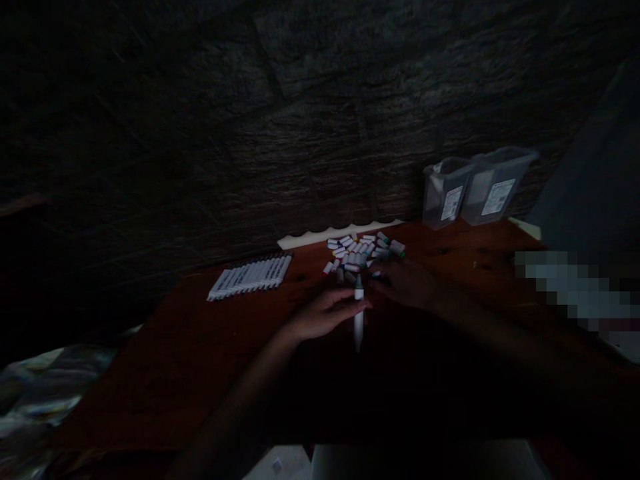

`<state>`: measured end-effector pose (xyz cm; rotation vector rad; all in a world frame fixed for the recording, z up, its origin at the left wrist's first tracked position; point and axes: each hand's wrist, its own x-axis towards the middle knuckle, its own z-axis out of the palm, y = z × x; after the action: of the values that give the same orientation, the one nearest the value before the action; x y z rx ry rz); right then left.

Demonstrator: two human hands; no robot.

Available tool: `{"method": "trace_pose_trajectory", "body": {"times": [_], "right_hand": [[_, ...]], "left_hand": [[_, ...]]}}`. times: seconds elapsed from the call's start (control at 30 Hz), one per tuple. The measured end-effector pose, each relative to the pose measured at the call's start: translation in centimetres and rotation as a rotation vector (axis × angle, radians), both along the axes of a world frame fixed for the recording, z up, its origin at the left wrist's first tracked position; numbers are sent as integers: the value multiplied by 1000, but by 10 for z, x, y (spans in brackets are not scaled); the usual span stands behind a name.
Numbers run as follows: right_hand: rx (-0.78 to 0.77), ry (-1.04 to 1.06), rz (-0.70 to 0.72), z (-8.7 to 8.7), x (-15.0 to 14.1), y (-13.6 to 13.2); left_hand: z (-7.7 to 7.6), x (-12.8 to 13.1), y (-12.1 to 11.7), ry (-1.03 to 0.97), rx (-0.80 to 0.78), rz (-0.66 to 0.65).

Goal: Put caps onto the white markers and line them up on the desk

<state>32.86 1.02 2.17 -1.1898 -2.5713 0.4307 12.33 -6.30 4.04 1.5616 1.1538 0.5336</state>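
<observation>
The scene is very dark. My left hand (325, 313) pinches a white marker (359, 320) that stands roughly upright over the red-brown table (200, 347). My right hand (407, 283) reaches palm down to the near edge of a heap of small marker caps (363, 252); its fingers are curled, and I cannot make out whether they hold a cap. A row of white markers (250, 275) lies side by side to the left of my left hand.
Two clear plastic bins (470, 187) with white labels stand at the back right. A white wavy-edged strip (335, 232) lies behind the caps against the dark wall. Crumpled plastic (45, 387) lies off the table's left edge.
</observation>
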Motion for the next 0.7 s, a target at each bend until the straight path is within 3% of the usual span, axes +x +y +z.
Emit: {"method": "trace_pose_trajectory", "body": {"times": [0.7], "right_hand": [[-5,6,-10,0,0,0]], "left_hand": [[-1,0,-1,-3,-10,-8]]}}
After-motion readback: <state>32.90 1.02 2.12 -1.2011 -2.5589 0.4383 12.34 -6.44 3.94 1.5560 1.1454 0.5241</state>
